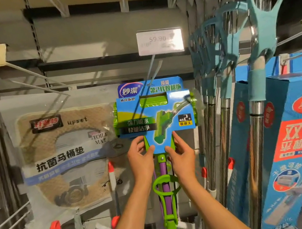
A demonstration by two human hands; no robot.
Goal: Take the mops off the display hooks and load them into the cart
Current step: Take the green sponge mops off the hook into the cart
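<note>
Both hands up at center frame — left hand (140,157) and right hand (181,154) each pinching the green mop's (154,117) blue card. It hangs below the price tag (159,41).

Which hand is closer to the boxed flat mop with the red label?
Right. The right hand grips the green mop on the side facing the boxed flat mop; the left hand grips the far side.

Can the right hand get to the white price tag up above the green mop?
Probably yes. The right hand grips the green sponge mop just below the price tag, and only open air lies between them, but it must let go first.
</note>
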